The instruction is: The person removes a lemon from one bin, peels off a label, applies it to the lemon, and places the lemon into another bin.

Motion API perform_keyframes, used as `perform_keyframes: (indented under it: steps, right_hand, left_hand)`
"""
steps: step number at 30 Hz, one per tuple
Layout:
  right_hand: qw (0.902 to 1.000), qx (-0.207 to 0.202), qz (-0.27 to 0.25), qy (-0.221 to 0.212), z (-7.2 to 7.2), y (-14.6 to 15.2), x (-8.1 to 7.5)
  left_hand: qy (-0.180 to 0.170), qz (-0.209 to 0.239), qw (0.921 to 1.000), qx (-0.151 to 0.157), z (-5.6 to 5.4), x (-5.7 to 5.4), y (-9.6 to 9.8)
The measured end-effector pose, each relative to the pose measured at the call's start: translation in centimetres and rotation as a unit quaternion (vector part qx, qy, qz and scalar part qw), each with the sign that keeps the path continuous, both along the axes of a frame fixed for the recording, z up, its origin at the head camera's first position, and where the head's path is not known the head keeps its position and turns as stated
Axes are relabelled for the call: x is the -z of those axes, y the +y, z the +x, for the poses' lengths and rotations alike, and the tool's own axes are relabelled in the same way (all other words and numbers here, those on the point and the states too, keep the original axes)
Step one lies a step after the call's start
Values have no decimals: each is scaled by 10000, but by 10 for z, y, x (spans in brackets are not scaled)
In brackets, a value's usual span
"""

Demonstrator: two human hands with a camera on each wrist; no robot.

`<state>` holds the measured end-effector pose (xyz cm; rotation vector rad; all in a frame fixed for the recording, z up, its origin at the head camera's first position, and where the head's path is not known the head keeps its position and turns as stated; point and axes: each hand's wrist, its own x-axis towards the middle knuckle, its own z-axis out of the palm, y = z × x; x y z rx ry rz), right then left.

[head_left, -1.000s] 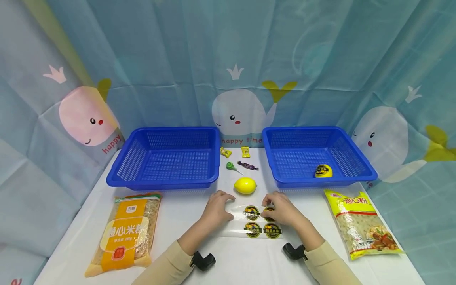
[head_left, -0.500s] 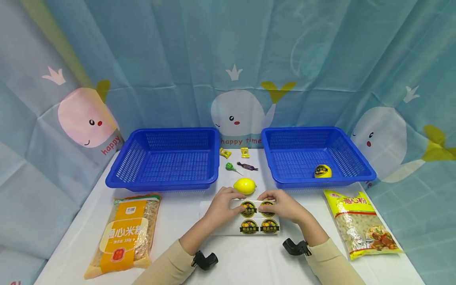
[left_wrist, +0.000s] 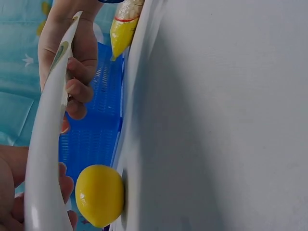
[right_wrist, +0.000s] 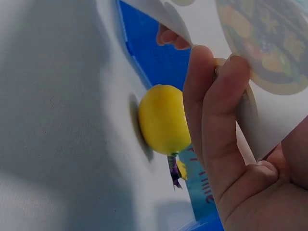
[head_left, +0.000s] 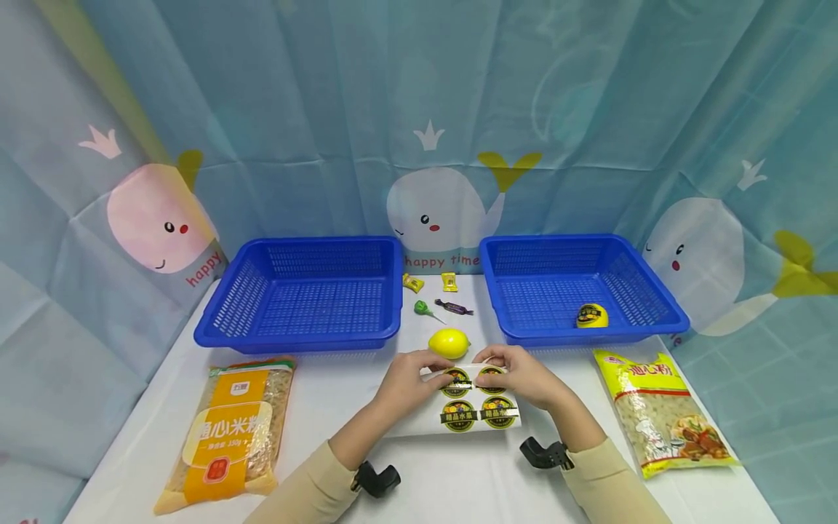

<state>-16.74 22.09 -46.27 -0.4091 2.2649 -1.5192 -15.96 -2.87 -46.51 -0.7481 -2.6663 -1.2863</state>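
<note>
Between both hands a white sticker sheet (head_left: 419, 422) with round black-and-gold fruit labels is held off the table, its surface curved in the left wrist view. My left hand (head_left: 407, 384) pinches its far edge near the middle, thumb on top and fingers behind. At the upper right corner my right hand (head_left: 524, 377) pinches the sheet, thumb over a label; in the right wrist view its fingers (right_wrist: 219, 106) curl behind the sheet. Just beyond the hands a yellow lemon (head_left: 449, 343) lies on the table, also seen in the left wrist view as a lemon (left_wrist: 99, 196).
Two blue baskets (head_left: 297, 342) stand at the back; the right one holds a labelled yellow fruit (head_left: 592, 316). Wrapped candies (head_left: 454, 307) and a green lollipop (head_left: 422, 308) lie between them. An orange pasta bag (head_left: 225, 429) sits left, a yellow pasta bag (head_left: 668, 415) right.
My left hand has moved right along the sheet, closer to my right hand. The sheet has shifted away from me, then been lifted and bent. The lemon and baskets have not moved.
</note>
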Motion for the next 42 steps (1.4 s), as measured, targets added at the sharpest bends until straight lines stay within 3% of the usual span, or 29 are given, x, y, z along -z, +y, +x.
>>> perform_keyframes:
  steps: [5,8,10,12,16,21,25,31,38,42]
  right_hand:
    - [9999,21,-71,-127,-1,0,2]
    - [10000,28,-31,-89,-2,1,3]
    - [10000,48,57,-48,-4,1,6]
    - [9997,110,197,-18,-5,3,8]
    - [9964,332,756,201,-7,3,16]
    - [9774,759,1785,838,-7,-3,24]
    - [9601,1056,2347,1089,-6,-10,27]
    - [9434,1174,2742,1451,-1,-13,28]
    - [9339,1241,2882,1713,1,-12,28]
    - [9406,1328,2691,1591,0,-15,25]
  left_hand:
    - [194,235,9995,-11,-1,-2,-2]
    - [81,323,9994,-35,-1,-3,-3]
    - [-208,394,9990,-16,-2,-3,-3]
    - [-710,564,9959,76,-2,-4,-5]
    - [-1683,911,9813,220,-4,-4,-8]
    - [-2252,1070,9684,-14,-6,-3,-11]
    - [-2362,987,9665,-181,-6,-2,-14]
    - [-2325,888,9682,-255,-5,0,-17]
    - [-2384,906,9663,-338,-6,2,-19]
    - [-2430,985,9645,-303,-6,1,-20]
